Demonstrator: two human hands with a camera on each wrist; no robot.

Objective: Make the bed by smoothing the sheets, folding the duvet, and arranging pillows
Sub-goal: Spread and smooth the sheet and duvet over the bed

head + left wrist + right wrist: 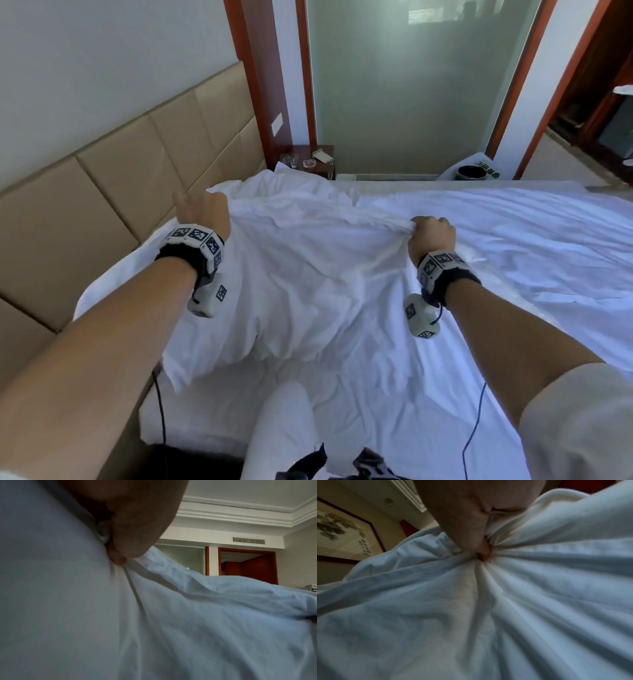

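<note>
- The bed (513, 240) fills the lower part of the head view, covered by a white, creased sheet (531, 246) that stretches off to the right.
- A white duvet (291, 274) lies bunched on the head end of the bed, near the headboard, its near edge hanging in folds over the sheet.
- The left hand (202, 209) grips the duvet's far-left corner beside the headboard; in the left wrist view its fingers (120, 559) pinch a fold of the cloth.
- The right hand (432, 236) is clenched on the duvet's top edge near the middle of the bed; in the right wrist view creases fan out from the fist (471, 534).
- The edge is pulled taut between the two hands.
- A tan padded headboard (120, 192) in square panels runs along the left, under a pale wall.
- A dark nightstand (308, 161) stands past the bed's far corner, with glasses (289, 160) and an ashtray (309, 163) on it.
- Behind it a frosted glass panel (411, 85) sits in a red-brown wood frame.
- A dark bin (471, 172) stands on the floor just beyond the bed's far edge.
- A framed ink painting (339, 534) hangs on the wall in the right wrist view.
- The left wrist view shows a stepped ceiling cornice, an air vent (248, 540) and a red-brown doorway (248, 563).
</note>
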